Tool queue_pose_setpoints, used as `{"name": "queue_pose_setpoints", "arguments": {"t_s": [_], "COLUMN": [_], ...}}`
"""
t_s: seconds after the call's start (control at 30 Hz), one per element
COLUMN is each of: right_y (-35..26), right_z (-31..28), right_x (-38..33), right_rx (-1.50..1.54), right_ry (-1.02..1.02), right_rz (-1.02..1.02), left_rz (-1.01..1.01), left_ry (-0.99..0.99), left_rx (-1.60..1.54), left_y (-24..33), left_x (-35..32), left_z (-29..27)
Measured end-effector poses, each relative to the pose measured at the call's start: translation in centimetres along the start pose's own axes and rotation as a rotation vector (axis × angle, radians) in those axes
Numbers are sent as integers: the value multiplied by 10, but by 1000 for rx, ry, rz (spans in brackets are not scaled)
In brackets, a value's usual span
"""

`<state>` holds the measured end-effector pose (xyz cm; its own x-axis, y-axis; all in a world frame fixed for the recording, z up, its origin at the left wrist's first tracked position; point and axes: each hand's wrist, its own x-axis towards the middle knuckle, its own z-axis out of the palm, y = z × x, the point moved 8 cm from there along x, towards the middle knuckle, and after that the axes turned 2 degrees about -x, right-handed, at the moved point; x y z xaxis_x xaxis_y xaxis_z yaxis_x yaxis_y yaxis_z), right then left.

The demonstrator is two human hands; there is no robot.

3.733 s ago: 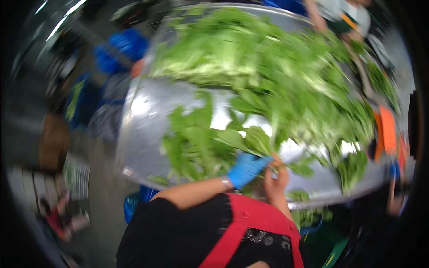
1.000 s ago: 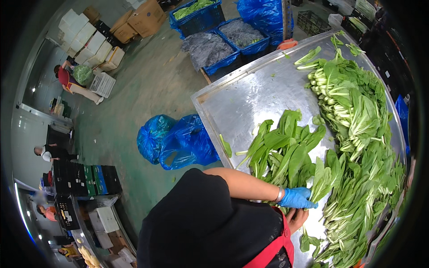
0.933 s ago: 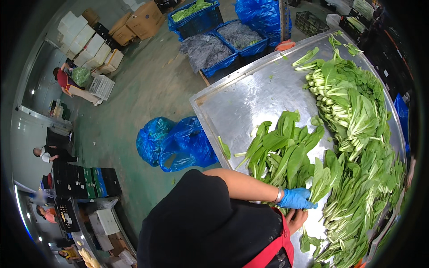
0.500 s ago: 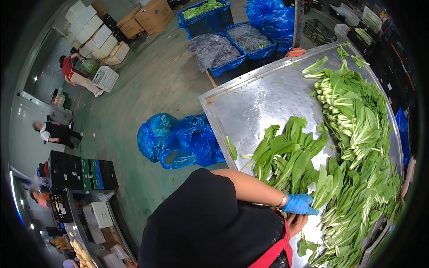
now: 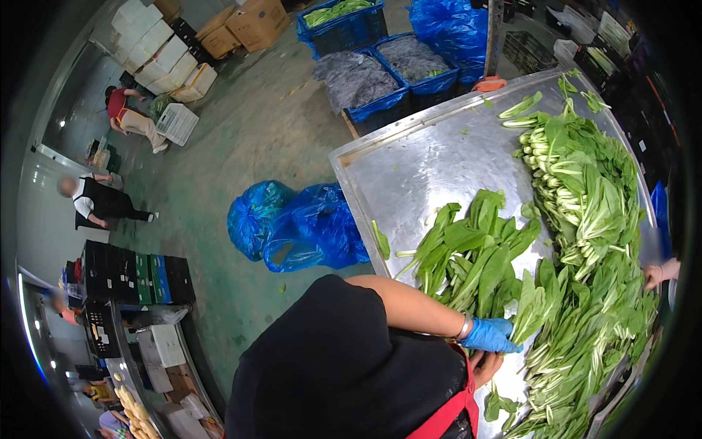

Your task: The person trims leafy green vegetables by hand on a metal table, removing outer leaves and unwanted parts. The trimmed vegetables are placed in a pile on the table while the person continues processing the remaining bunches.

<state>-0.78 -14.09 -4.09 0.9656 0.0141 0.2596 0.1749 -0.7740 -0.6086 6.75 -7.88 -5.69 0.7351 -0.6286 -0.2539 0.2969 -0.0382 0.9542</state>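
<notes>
Metal table [image 5: 431, 164] bearing leafy greens [image 5: 585, 212]

Over the table, your gloved left hand [image 5: 491, 336] is grasping a leafy bunch [image 5: 531, 310]; your right hand [image 5: 486, 366] is sitting just beside, its grip too hidden to tell. Greens are covering the table's right side.

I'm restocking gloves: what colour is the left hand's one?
The glove is blue, clearest in the head view.

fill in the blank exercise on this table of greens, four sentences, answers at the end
1. The glove on the left hand is coloured ____.
2. The right hand wears no glove; it is ____.
3. The tabletop under the leafy greens is made of ____.
4. The apron strap is coloured ____.

Missing words: blue; bare; metal; red.
</notes>
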Motion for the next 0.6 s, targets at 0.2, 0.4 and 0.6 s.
{"name": "queue_pose_setpoints", "arguments": {"t_s": [0.2,0.4,0.6], "right_y": [3,4,9], "right_z": [-1,-1,-5], "right_x": [-1,0,-2], "right_rx": [-30,2,114], "right_ry": [-9,-7,-40], "right_rz": [10,25,83], "left_rz": [-10,46,68], "left_ry": [-41,12,-31], "left_rx": [18,-66,-141], "left_y": [15,4,22], "left_x": [-10,-3,-12], "left_z": [-3,-1,-3]}}
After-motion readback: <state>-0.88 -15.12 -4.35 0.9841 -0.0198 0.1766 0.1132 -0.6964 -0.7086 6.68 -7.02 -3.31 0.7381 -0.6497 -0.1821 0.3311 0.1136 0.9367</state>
